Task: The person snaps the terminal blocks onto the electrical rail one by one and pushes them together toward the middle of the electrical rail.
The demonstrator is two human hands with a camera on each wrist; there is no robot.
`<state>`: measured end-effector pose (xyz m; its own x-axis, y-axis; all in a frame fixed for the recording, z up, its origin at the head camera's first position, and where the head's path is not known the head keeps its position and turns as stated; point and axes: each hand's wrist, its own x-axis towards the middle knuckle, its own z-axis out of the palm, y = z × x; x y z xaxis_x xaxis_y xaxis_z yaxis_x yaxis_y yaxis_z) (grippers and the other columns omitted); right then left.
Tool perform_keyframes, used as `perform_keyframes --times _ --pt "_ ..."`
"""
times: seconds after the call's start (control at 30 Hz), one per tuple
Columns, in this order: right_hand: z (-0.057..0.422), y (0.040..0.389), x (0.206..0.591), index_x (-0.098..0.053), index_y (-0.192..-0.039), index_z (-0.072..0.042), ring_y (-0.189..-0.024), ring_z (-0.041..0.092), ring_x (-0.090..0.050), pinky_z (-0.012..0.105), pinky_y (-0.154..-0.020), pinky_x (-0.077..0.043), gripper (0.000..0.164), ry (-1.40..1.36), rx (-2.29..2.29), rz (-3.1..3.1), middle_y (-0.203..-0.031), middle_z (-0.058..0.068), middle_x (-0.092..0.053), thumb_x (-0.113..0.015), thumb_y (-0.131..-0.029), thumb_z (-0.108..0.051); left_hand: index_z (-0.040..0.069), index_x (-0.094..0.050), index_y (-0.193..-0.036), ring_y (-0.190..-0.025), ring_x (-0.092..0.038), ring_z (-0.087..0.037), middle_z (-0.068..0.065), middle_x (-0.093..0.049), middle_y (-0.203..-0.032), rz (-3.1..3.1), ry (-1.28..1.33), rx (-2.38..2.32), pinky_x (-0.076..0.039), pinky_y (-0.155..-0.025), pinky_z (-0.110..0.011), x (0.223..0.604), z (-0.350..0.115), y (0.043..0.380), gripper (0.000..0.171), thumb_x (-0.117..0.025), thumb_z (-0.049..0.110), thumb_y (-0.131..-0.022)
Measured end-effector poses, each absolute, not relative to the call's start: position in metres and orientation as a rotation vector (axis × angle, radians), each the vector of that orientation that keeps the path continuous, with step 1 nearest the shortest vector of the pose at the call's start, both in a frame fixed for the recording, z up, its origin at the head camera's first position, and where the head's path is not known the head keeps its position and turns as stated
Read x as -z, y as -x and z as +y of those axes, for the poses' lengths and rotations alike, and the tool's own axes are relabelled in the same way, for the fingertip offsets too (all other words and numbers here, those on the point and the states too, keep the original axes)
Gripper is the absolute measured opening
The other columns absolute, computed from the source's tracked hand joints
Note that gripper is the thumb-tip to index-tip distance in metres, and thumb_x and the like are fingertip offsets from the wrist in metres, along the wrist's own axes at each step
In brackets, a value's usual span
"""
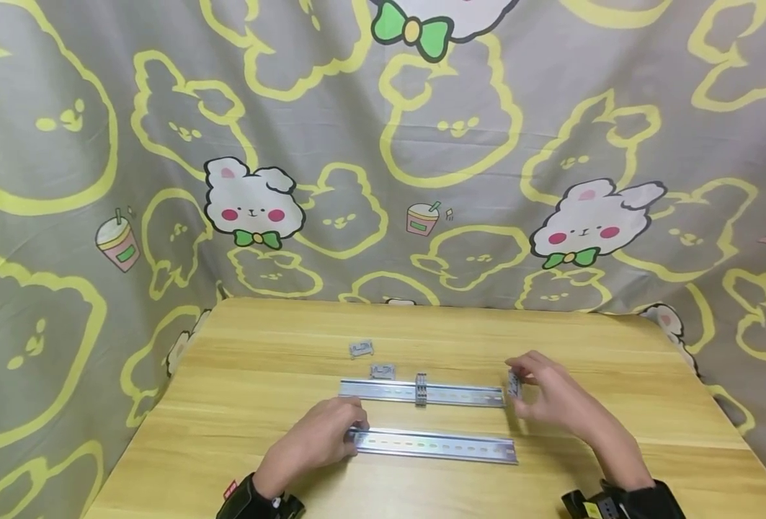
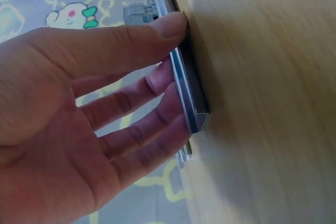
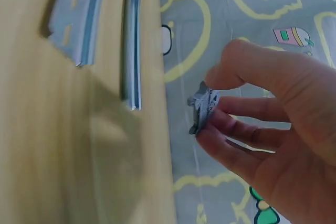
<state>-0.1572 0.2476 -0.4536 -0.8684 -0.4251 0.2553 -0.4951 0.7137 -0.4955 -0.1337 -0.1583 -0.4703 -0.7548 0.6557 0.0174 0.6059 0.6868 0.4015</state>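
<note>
Black wrist bands (image 1: 246, 499) on both forearms at the near side. Left hand (image 1: 318, 435): thumb and fingers pinching the near slotted metal rail (image 1: 437, 445) at its left end, thumb on one long edge, fingertips on the other. Can't tell if that end is lifted off the table (image 1: 279, 346). Right hand (image 1: 558, 400): thumb and fingertips pinching a small gray part (image 3: 202, 107), held edge-on just past the far rail's right end, clear of both rails in the right wrist view. Far slotted rail (image 1: 385, 391) lies roughly parallel to the near one, gap between them. Gray block (image 1: 421, 389) of thin pieces sits across it about mid-length. Loose gray piece (image 1: 383, 371) flat just behind that rail, left of the block; second loose piece (image 1: 360, 349) farther back and left. Gray curtain (image 1: 357, 137) with yellow outlines and bunny prints behind the table.
</note>
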Motion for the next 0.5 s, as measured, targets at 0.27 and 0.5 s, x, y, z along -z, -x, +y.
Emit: perform_keyframes --times 0.27,0.5 --pt "0.261 0.136 0.465 -0.068 -0.109 0.002 -0.091 0.020 -0.066 0.036 -0.079 -0.062 0.046 -0.762 -0.889 -2.787 -0.102 0.002 -0.064 -0.080 -0.064 0.005 0.013 -0.077 -0.089 -0.073 -0.054 -0.003 0.005 -0.066 -0.085 2.768 -1.050 -0.591 -0.049 -0.065 -0.020 0.469 -0.156 0.135 0.024 -0.088 0.002 -0.070" --pt "0.265 0.130 0.465 -0.063 -0.111 -0.006 -0.097 0.018 -0.063 0.037 -0.083 -0.058 0.049 -0.804 -1.002 -2.935 -0.108 0.000 -0.064 -0.082 -0.066 0.001 0.014 -0.078 -0.089 -0.073 -0.052 -0.002 0.006 -0.066 -0.085 2.784 -1.057 -0.564 -0.047 -0.065 -0.021 0.469 -0.158 0.135 0.024 -0.090 0.006 -0.070"
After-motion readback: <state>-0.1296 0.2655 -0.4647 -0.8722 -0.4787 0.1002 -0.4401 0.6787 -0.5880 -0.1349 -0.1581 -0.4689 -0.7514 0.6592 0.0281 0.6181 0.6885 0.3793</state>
